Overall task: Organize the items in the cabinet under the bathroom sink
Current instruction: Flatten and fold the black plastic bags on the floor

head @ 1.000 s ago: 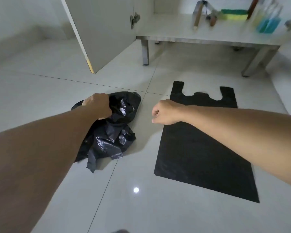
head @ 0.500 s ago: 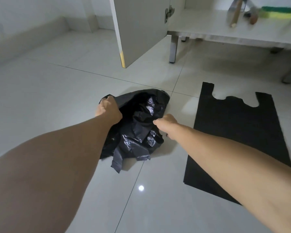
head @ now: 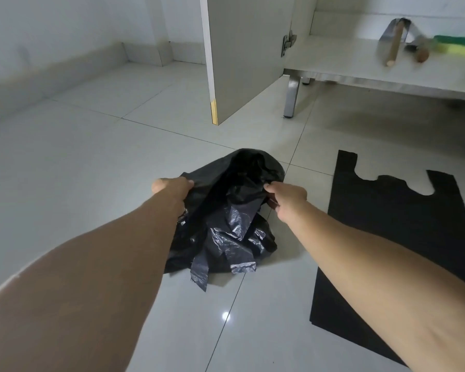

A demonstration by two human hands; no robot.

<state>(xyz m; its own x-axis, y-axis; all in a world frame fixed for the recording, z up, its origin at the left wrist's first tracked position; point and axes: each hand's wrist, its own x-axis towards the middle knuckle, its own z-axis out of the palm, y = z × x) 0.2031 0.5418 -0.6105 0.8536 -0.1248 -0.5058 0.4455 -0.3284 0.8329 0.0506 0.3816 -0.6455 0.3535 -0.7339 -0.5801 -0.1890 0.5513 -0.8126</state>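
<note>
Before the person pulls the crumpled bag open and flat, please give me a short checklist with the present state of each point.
1. Left hand grips the crumpled black plastic bag at its rim: ok.
2. Right hand pinches the opposite rim: ok.
3. Bag empty inside: cannot tell, interior is dark.
4. Flat black plastic bag on the grey tiled floor lies apart from the crumpled one: ok.
5. White cabinet door stands open: ok.

We see two bare forearms, no sleeves in view. Left hand (head: 172,187) and right hand (head: 289,201) bare: no gloves, rings, watch or wristbands we can make out.
</note>
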